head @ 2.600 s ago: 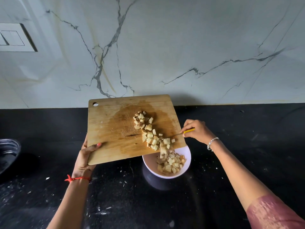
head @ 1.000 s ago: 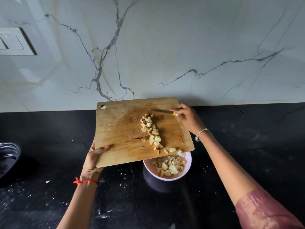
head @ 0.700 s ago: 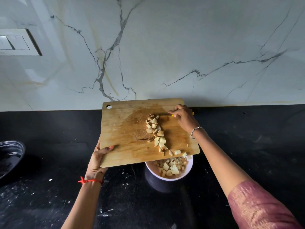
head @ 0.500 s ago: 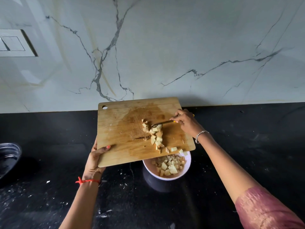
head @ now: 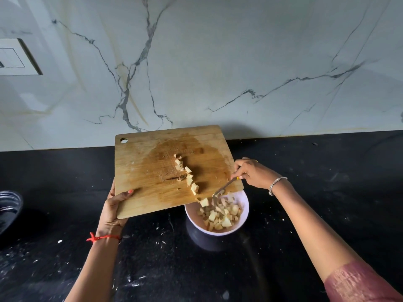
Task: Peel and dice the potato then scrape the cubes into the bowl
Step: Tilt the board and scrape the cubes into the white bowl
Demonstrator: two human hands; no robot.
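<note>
Fingers of left hand [head: 111, 212]: thumb on top, the rest curled beneath, gripping cutting board [head: 152, 171] at its 7 o'clock corner. Board tilted, its 5 o'clock corner over white bowl [head: 245, 205].
Right hand [head: 253, 173]: fingers pinching knife [head: 222, 189] by its yellow handle, blade tip at the bowl's 12 o'clock rim.
Potato cubes [head: 187, 175]: a line down the board's middle, more heaped in the bowl.
Black counter [head: 305, 214]: bowl stands on it; possibly a steel vessel [head: 8, 205] at 9 o'clock, cut off by the frame edge.
</note>
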